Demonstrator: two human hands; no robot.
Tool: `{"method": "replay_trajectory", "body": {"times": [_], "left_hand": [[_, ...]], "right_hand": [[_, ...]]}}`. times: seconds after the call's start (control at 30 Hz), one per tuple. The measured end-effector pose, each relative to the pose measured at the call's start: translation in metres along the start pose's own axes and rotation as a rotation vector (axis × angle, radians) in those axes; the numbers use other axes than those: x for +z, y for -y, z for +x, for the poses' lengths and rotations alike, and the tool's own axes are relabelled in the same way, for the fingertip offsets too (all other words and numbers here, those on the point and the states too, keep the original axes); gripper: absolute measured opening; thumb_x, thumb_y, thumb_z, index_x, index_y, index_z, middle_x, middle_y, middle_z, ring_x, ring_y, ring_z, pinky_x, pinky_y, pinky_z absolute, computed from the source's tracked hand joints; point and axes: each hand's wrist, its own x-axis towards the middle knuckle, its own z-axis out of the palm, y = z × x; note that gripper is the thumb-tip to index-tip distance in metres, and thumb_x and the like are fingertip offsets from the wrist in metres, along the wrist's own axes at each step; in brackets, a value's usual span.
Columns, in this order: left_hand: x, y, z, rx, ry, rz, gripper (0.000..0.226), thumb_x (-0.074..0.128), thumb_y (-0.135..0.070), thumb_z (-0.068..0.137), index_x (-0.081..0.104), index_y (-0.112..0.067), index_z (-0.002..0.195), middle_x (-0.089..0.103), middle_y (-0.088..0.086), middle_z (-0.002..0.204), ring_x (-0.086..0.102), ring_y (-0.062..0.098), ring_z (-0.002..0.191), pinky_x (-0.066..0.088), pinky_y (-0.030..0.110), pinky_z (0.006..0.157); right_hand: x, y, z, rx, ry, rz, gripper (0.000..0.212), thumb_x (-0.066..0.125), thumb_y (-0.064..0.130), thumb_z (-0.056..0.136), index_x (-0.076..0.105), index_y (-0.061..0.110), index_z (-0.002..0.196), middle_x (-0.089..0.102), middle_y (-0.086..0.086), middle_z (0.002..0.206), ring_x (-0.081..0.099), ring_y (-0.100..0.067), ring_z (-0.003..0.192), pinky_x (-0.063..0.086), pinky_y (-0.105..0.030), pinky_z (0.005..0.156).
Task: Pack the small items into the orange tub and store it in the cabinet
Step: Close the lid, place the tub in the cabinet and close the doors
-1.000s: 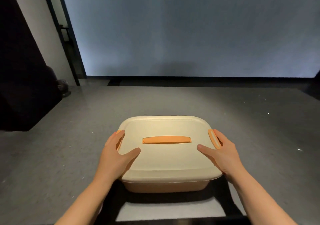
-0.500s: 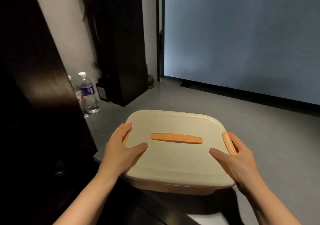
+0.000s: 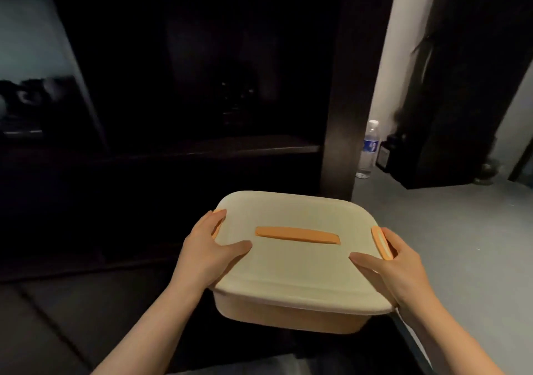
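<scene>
Both hands grip the orange tub (image 3: 291,314) by its sides, left hand (image 3: 206,252) and right hand (image 3: 399,271) each with a thumb lying on the cream lid (image 3: 291,262). It hangs in front of the dark cabinet (image 3: 184,92). I judge the gloom risky: I could knock the shelf (image 3: 245,145) edge and tip it.

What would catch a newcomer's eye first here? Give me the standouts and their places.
The tub with its pale lid and orange handle strip stands out at lower centre, gripped at its sides by the left hand and right hand. Ahead looms a dark open cabinet with a shelf. To the right, a water bottle stands on the grey floor.
</scene>
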Motion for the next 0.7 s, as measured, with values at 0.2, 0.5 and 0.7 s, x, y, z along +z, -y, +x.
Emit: {"method": "replay_trajectory", "body": {"times": [0.2, 0.5, 0.7], "left_hand": [[-0.099, 0.050, -0.055, -0.164, -0.250, 0.051, 0.081, 0.081, -0.037, 0.065, 0.043, -0.031, 0.137, 0.043, -0.011, 0.142, 0.042, 0.013, 0.127, 0.038, 0.034, 0.099], [-0.214, 0.120, -0.145, -0.392, -0.544, 0.087, 0.081, 0.083, -0.036, 0.061, 0.047, -0.032, 0.134, 0.045, -0.010, 0.141, 0.043, 0.010, 0.117, 0.034, 0.028, 0.090], [-0.294, 0.153, -0.191, -0.459, -0.686, 0.080, 0.079, 0.085, -0.025, 0.061, 0.051, -0.023, 0.132, 0.049, -0.003, 0.137, 0.042, 0.008, 0.107, 0.033, 0.027, 0.091]], "right_hand": [[0.109, 0.021, -0.022, -0.039, 0.262, 0.036, 0.050, 0.087, 0.021, 0.061, 0.055, 0.043, 0.093, 0.058, 0.021, 0.093, 0.058, -0.004, 0.082, 0.042, -0.021, 0.061], [0.251, 0.041, -0.091, -0.168, 0.570, 0.040, 0.054, 0.086, 0.017, 0.066, 0.049, 0.047, 0.092, 0.058, 0.021, 0.094, 0.055, 0.000, 0.086, 0.040, -0.019, 0.062], [0.342, 0.063, -0.144, -0.140, 0.753, 0.048, 0.047, 0.086, 0.018, 0.065, 0.054, 0.037, 0.094, 0.057, 0.021, 0.094, 0.054, -0.002, 0.087, 0.040, -0.021, 0.063]]}}
